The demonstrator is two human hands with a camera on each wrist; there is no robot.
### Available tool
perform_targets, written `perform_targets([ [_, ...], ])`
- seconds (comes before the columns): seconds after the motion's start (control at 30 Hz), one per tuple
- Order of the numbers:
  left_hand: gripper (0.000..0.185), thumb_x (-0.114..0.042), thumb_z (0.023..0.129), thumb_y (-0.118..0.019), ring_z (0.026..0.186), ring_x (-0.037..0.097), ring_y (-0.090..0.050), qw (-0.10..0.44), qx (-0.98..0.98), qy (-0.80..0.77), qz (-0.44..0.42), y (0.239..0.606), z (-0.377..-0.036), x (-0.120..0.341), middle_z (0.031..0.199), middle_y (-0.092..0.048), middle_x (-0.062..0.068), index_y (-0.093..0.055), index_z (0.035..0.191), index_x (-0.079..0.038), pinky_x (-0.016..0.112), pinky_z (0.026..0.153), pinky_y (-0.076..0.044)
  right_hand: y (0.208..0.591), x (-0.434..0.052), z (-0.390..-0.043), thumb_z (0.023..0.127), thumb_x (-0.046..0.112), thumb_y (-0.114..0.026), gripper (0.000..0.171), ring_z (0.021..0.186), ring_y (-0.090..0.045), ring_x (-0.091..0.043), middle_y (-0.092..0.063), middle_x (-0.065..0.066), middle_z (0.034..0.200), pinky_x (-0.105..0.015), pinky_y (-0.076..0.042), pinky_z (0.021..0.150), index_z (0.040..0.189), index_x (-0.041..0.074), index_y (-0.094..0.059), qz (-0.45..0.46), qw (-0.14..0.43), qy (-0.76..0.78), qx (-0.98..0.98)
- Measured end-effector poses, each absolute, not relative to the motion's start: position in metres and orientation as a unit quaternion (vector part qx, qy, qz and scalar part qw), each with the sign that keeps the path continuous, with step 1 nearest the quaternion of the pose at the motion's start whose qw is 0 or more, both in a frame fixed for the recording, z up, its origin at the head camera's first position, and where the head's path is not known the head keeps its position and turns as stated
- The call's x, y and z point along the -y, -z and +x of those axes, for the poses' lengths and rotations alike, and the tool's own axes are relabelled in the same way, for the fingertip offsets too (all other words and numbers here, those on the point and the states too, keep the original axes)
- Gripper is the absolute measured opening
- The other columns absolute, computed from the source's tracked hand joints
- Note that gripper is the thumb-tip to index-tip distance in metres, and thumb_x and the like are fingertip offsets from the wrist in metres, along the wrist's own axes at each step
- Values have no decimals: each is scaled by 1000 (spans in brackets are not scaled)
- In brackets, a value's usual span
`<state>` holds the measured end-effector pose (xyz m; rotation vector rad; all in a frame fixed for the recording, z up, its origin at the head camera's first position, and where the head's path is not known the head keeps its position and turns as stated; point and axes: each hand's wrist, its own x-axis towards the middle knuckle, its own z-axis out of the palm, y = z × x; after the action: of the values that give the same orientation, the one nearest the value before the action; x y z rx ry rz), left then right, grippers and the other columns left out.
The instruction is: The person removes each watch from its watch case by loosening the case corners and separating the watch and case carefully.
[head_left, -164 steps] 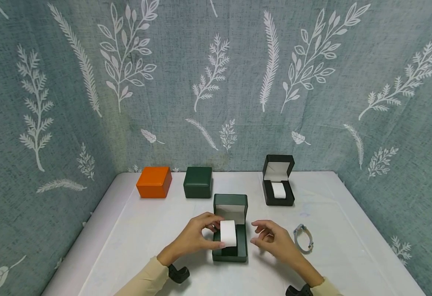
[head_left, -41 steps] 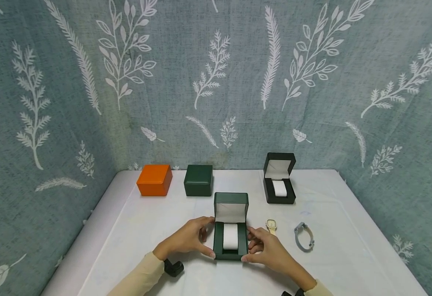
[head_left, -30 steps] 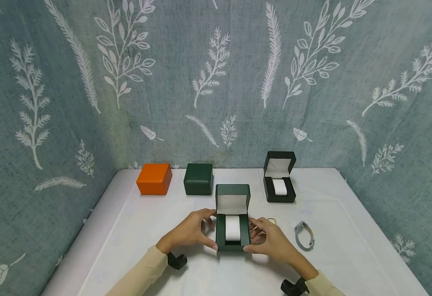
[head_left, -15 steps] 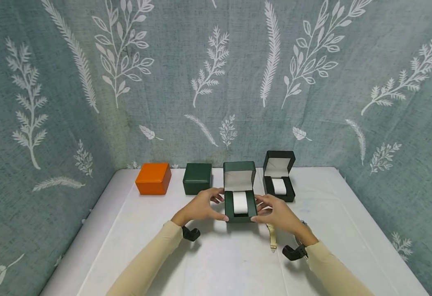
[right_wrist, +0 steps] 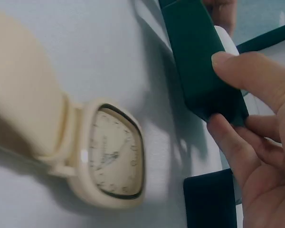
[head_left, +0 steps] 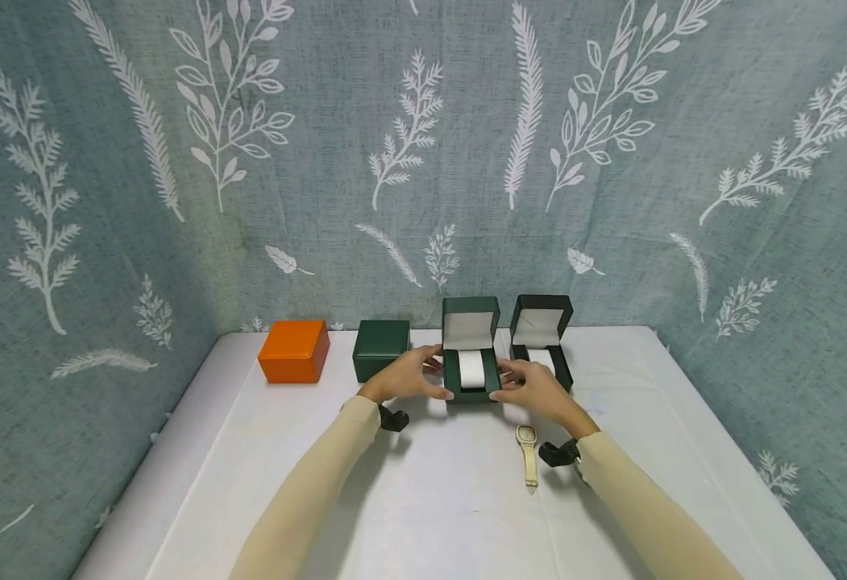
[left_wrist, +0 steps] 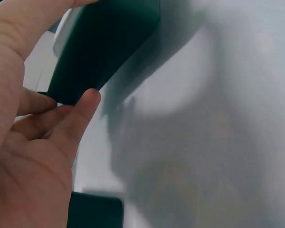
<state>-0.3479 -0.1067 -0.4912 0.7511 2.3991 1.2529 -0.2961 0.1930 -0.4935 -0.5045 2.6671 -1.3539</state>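
An open green watch box (head_left: pixel 471 396) with a white cushion (head_left: pixel 471 369) stands toward the back of the table, its lid raised. My left hand (head_left: pixel 407 375) grips its left side and my right hand (head_left: pixel 535 391) its right side, thumbs at the front corners. Fingertips of the left hand (left_wrist: pixel 33 161) lie along the box's lower edge in the left wrist view. In the right wrist view, the right thumb presses the green side wall (right_wrist: pixel 194 57). A cream watch (head_left: pixel 528 455) lies below the right hand, its square dial (right_wrist: pixel 116 154) large in the right wrist view.
An open black watch box (head_left: pixel 541 314) stands just right of the green one, partly behind my right hand. To the left are a closed green box (head_left: pixel 382 342) and an orange box (head_left: pixel 294 352). A leaf-patterned cloth (head_left: pixel 336 145) hangs behind the white table (head_left: pixel 423 515).
Earlier my left hand held the white cushion at the box. Since then both hands have moved the open green box back and slightly right, beside the black one. My right arm now hides the grey-blue watch.
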Motion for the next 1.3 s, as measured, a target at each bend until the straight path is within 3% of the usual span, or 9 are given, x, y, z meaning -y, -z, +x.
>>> perform_targets([
  [0.6,109,-21,84,-88,132,31,-54,207,-837,-462,209,492,-365,95,147,-52,18,-16,164,-4,44,104,-49,486,-177,-321,86,18,-86,69,111,-69,-29,-69,-19,128,-43,-56,92,144,-5,-55,-140,54,398,-905],
  [0.83,107,-24,85,-87,124,26,-55,203,-844,-452,206,496,-363,98,139,-57,13,-18,163,-3,43,103,-47,487,-174,-325,86,18,-86,70,108,-70,-30,-71,-20,122,-42,-57,89,144,-4,-55,-138,66,378,-913],
  [1.07,107,-25,86,-86,107,24,-53,214,-839,-456,205,498,-364,101,127,-59,11,-17,164,-3,39,88,-46,490,-173,-325,86,21,-86,71,109,-70,-29,-71,-19,122,-41,-58,87,145,-3,-55,-134,71,383,-911],
  [1.3,104,-24,86,-86,116,25,-55,212,-834,-465,210,498,-363,99,135,-57,13,-20,164,-4,42,97,-48,491,-176,-323,86,22,-86,69,108,-70,-27,-74,-15,117,-43,-57,90,144,-1,-57,-122,60,396,-908],
])
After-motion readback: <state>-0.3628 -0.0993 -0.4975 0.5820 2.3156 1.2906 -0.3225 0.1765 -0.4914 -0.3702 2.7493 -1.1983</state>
